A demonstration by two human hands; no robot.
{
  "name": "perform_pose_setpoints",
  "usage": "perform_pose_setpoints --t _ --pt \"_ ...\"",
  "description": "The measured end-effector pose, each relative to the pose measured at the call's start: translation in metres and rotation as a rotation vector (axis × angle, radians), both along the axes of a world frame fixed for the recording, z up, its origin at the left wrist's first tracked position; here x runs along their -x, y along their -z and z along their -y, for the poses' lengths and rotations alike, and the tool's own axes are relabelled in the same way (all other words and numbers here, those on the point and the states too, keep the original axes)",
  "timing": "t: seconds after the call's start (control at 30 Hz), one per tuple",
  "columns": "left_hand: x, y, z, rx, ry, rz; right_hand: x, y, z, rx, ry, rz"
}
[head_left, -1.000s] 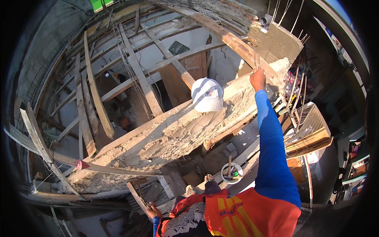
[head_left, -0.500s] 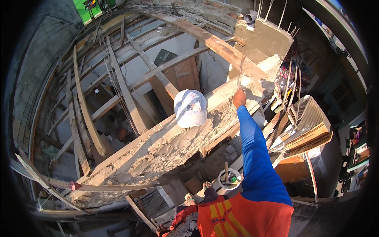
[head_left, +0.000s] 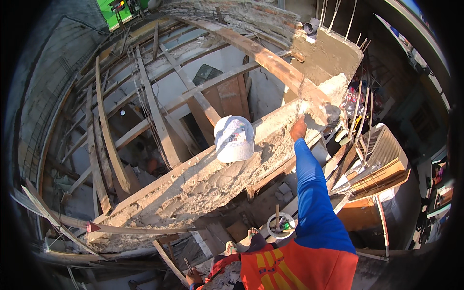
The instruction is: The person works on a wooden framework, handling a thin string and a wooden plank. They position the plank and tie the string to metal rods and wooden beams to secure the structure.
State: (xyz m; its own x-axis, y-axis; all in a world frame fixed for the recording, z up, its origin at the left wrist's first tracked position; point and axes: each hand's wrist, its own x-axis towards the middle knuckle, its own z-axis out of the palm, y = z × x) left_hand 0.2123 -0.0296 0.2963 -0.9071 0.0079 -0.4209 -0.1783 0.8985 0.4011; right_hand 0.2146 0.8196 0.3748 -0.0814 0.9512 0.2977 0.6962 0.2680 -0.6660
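My right hand (head_left: 298, 128) reaches out over the rough mortar top of the wall (head_left: 212, 179), its fingers closed round a thin wire (head_left: 301, 94). The wire runs up against the large wooden beam (head_left: 270, 60), which meets the wall at its right end. Low in the view, my left hand (head_left: 194, 277) is closed on a slim dark metal tool (head_left: 187, 264), whose exact kind is too small to make out. A white cap (head_left: 234, 139) shows over the wall's inner edge, left of my right hand.
Below the wall stands a white bucket (head_left: 281, 226) with tools in it, beside my sandalled feet. Open timber framing (head_left: 159, 125) spans a deep drop beyond the wall. Rods (head_left: 349, 19) stick up from a concrete block at the upper right. Loose boards (head_left: 382, 176) lean at right.
The view has shifted slightly, so the scene sits a little lower and further right. My left hand has come up further into view, showing the dark tool. My right hand stays by the wire.
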Motion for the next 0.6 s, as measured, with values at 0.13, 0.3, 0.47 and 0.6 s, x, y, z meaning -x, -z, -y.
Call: perform_pose_setpoints --t 0.13,0.3,0.47,0.6 --pt "-0.003 0.005 -0.003 -0.013 -0.035 0.023 -0.003 0.005 -0.016 -0.019 0.039 -0.087" --pt "-0.003 0.011 -0.012 -0.023 -0.054 0.042 -0.007 0.027 -0.021 -0.05 -0.04 0.172" --pt "-0.003 0.015 -0.017 -0.038 -0.056 0.046 -0.009 0.039 -0.025 0.118 -0.042 -0.124" --pt "-0.004 0.019 -0.016 -0.056 -0.055 0.053 -0.012 0.033 -0.023 0.15 -0.062 -0.13"
